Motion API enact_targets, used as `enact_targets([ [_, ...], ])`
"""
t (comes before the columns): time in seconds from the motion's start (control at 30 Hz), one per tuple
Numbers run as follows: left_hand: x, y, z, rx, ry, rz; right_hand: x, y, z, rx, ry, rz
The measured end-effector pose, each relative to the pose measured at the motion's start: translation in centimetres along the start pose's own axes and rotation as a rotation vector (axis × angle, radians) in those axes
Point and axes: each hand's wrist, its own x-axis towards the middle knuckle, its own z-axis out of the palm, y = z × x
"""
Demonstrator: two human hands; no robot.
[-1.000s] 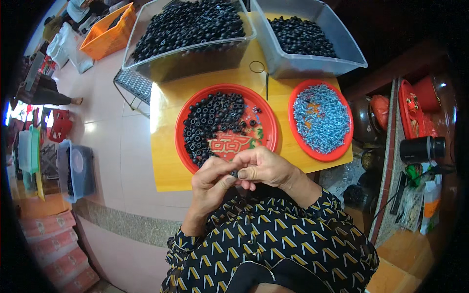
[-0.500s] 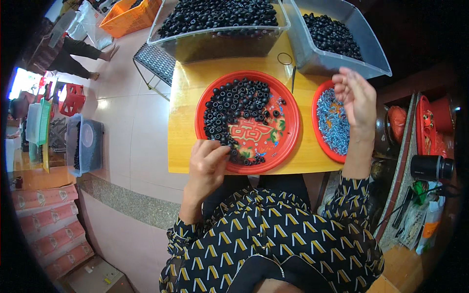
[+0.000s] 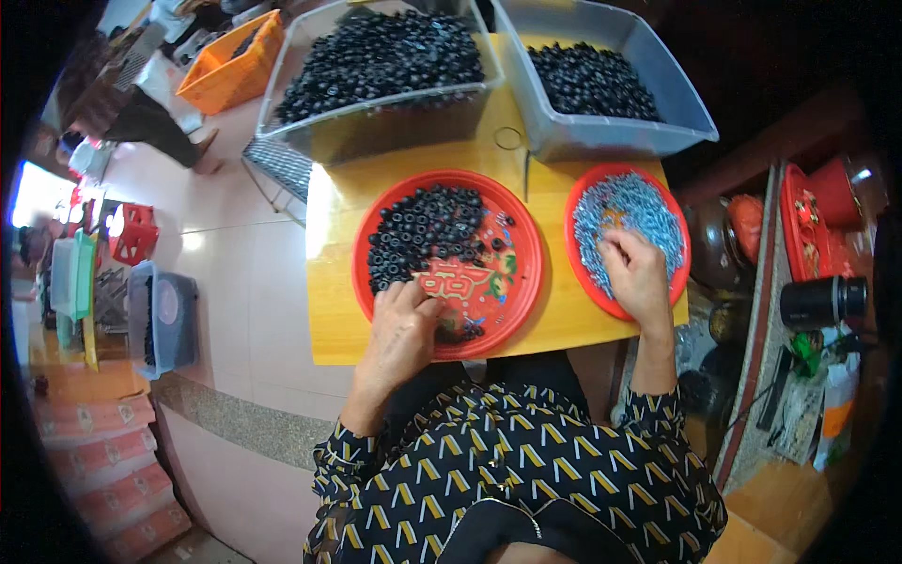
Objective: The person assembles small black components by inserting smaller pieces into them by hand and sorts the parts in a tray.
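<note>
A large round red tray [image 3: 528, 282] holds many small black ring-shaped pieces [image 3: 413, 226], heaped on its left side. My left hand [image 3: 402, 329] is down at the tray's near left edge. Its fingers are curled together, and they hide whatever they hold. On the right stands a smaller red tray [image 3: 570, 246] filled with tiny silvery-blue metal pieces [image 3: 648, 211]. Over its near part is my right hand [image 3: 641, 282], thumb and fingertips pinched together at the pieces. Whatever lies between those fingertips is too small to make out.
Two clear plastic bins [image 3: 395, 113] [image 3: 620, 132] of black pieces stand at the back of the yellow table [image 3: 329, 329]. A thin ring [image 3: 508, 139] and a dark rod [image 3: 527, 179] lie near them. Right of the table, a shelf carries a black cylinder [image 3: 823, 303].
My right hand has come down from above the smaller tray's far right edge onto the metal pieces, its fingers now pinched. The left hand stays at the large tray. The whole view has shifted.
</note>
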Motion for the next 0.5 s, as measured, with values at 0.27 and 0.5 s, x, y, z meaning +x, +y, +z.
enact_targets([
  [0.27,0.4,0.2,0.7,0.027,0.097,0.047,-2.1,-5.2,5.2,0.472,-0.260,-0.058],
  [0.5,-0.4,2.1,-0.1,-0.933,0.270,-0.032,-3.8,-7.8,9.0,1.419,-0.756,0.466],
])
